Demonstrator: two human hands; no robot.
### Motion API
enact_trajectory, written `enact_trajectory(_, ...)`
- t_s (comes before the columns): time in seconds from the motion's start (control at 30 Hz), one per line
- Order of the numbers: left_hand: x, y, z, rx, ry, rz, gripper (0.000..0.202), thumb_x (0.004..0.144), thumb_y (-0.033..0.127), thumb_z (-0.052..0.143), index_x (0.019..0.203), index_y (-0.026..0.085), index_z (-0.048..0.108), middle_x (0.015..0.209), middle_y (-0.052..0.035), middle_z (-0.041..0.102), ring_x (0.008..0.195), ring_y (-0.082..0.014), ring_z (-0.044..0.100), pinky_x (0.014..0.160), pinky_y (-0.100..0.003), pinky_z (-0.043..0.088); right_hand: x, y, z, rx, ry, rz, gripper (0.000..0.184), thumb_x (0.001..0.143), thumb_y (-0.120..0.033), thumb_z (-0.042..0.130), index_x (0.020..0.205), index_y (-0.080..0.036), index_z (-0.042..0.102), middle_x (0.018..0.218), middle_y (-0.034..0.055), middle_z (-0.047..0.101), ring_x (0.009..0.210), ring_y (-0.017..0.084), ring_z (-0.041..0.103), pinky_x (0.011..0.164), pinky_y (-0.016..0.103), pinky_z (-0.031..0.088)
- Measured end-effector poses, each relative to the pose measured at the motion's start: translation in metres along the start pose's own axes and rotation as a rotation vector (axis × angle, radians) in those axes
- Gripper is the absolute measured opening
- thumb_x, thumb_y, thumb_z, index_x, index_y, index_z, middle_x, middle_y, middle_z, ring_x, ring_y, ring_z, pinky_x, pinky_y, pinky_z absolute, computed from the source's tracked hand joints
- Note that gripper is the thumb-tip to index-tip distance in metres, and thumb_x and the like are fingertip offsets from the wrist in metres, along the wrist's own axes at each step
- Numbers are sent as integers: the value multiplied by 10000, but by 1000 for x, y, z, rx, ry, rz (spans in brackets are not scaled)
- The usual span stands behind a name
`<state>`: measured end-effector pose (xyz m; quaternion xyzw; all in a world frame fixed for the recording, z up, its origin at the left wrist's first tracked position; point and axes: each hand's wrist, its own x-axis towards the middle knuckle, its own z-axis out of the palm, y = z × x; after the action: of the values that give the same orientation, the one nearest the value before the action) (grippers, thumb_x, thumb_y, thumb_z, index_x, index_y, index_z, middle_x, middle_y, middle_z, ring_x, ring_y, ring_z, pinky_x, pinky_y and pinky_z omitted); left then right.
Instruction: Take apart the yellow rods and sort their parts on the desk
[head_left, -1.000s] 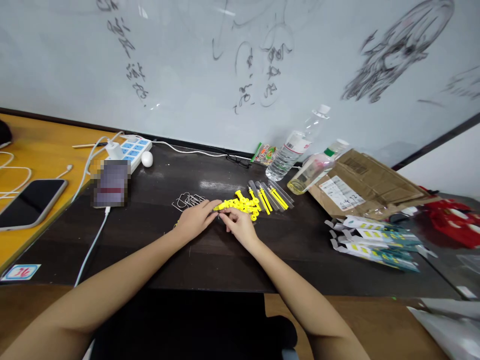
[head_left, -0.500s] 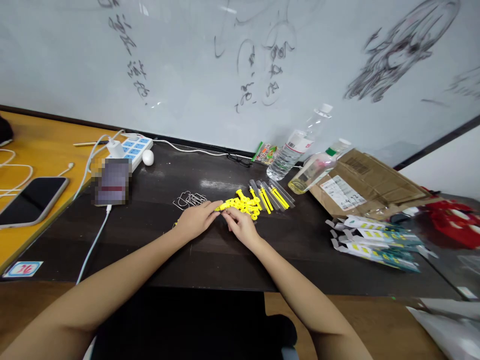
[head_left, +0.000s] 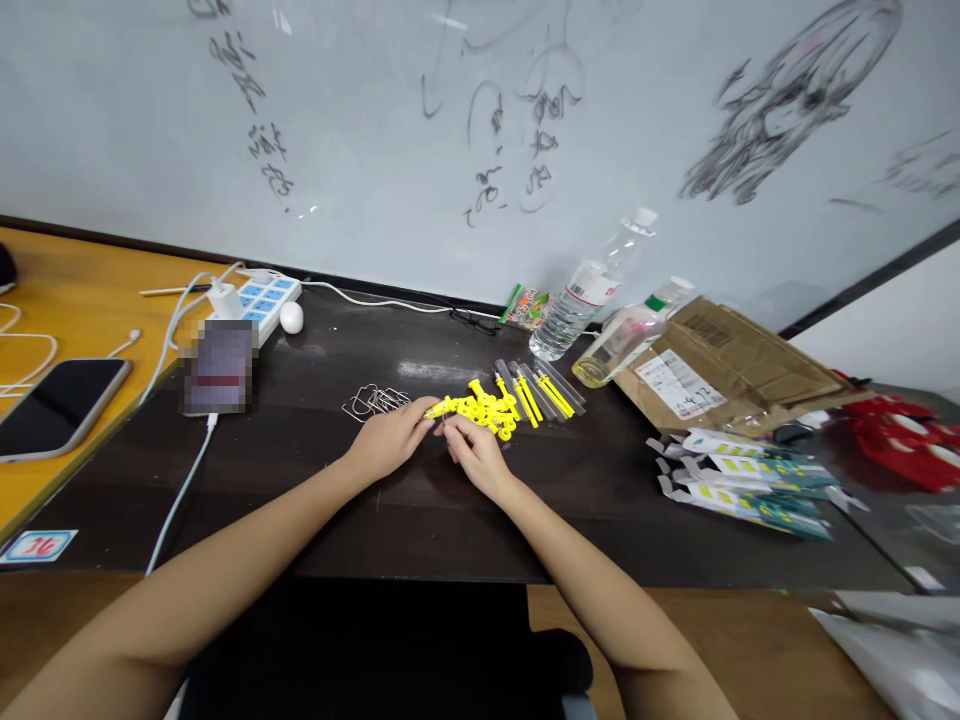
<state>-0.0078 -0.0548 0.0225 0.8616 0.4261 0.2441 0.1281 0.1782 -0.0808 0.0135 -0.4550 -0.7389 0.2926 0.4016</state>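
My left hand (head_left: 390, 440) and my right hand (head_left: 472, 452) meet over the dark table (head_left: 315, 500), fingers pinched together on a small yellow plastic piece (head_left: 439, 409) between them. Just beyond the fingertips lies a heap of yellow plastic pieces (head_left: 487, 408). To its right lie several clear sleeves with yellow pieces inside (head_left: 540, 390). A few clear empty sleeves (head_left: 375, 401) lie just left of my left hand.
A stack of printed packets (head_left: 742, 485) lies at the right, a brown cardboard parcel (head_left: 720, 365) and two plastic bottles (head_left: 592, 295) behind it. A power strip (head_left: 259, 298), a white cable (head_left: 180, 490) and a phone (head_left: 56, 405) are at the left. A whiteboard stands behind.
Both hands stay together at the yellow heap; only the fingers shift slightly, and the view has drifted a little.
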Motion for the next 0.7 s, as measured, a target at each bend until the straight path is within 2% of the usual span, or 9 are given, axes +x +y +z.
enact_trajectory(0.1,0,0,-3,-21,15,-3,344,972,348,280,1278,256,408,1212,-28,607,958,-191,645,772,-287,490,1,1,3,140,45,53,242,907,-410,428,780,-208,471,545,-54,421,489,100,402,522,232,344)
enact_trajectory(0.2,0,0,-4,4,-23,17,346,970,358,273,1257,238,426,1140,-43,639,884,-201,663,733,-294,493,3,5,6,243,96,92,220,852,-395,514,786,-224,392,551,-78,383,479,89,375,486,211,317)
enact_trajectory(0.27,0,1,-4,17,-52,37,344,968,359,274,1244,232,434,1093,-47,654,856,-206,667,709,-293,492,5,7,7,310,84,117,218,834,-379,523,807,-233,363,548,-89,371,464,84,364,463,200,308)
enact_trajectory(0.43,0,1,-6,-24,-93,85,333,970,357,262,1229,232,431,1055,-39,660,845,-196,665,715,-288,488,4,-2,6,388,-1,179,177,844,-345,482,844,-233,345,553,-94,407,435,69,362,422,178,294)
enact_trajectory(0.7,0,2,-6,-27,-106,82,345,969,378,248,1221,218,421,1089,-51,645,849,-206,663,724,-302,489,2,-3,8,417,10,178,131,871,-314,444,843,-227,350,545,-99,437,407,53,362,388,147,295)
